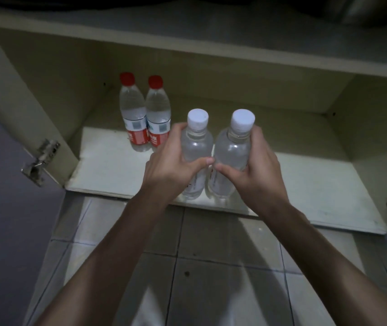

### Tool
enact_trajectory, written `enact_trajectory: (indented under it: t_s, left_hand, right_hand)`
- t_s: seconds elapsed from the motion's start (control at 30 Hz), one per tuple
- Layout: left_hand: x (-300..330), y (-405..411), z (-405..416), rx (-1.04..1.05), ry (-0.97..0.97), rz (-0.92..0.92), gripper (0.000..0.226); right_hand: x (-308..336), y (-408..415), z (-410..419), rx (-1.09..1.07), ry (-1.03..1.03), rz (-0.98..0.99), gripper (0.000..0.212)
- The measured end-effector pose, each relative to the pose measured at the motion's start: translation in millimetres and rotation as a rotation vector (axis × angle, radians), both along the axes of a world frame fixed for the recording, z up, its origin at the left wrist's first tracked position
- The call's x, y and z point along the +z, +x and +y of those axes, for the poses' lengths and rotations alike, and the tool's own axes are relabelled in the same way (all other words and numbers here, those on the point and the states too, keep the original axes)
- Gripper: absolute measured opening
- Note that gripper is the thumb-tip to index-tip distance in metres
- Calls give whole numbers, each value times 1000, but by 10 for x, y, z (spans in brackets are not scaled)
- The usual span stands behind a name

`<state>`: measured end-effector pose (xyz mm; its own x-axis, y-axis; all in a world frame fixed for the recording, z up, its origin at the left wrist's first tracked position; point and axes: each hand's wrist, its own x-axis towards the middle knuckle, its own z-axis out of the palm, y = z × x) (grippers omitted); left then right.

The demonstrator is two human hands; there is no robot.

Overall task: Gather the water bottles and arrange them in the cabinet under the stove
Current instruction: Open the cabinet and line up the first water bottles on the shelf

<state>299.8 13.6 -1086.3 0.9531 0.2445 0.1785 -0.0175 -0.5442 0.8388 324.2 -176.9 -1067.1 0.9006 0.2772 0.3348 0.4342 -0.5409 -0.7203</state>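
Note:
Two clear bottles with red caps and red labels, one (133, 114) beside the other (158, 114), stand upright side by side on the cabinet floor (107, 161) at the back left. My left hand (171, 161) grips a white-capped clear bottle (197, 140) around its middle. My right hand (256, 168) grips a second white-capped bottle (233, 147) the same way. Both held bottles are upright, touching each other, with their bases at the front edge of the cabinet floor; my thumbs nearly meet between them.
The cabinet is open, with beige side walls and a back wall (235, 74). A metal hinge (39, 161) juts out at the left edge of the opening. Bare shelf floor extends to the right (317, 184). Tiled floor (211, 255) lies below.

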Motion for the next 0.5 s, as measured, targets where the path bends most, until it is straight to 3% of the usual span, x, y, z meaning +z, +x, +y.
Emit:
enact_trajectory:
  t_s: [0.33, 0.5]
  left_hand:
    - [-216, 848, 216, 43, 33, -67, 83]
    - [-317, 1155, 209, 129, 126, -211, 71]
  right_hand:
    - [-240, 1050, 456, -102, -32, 36, 68]
    - [-329, 1409, 540, -146, -30, 44, 87]
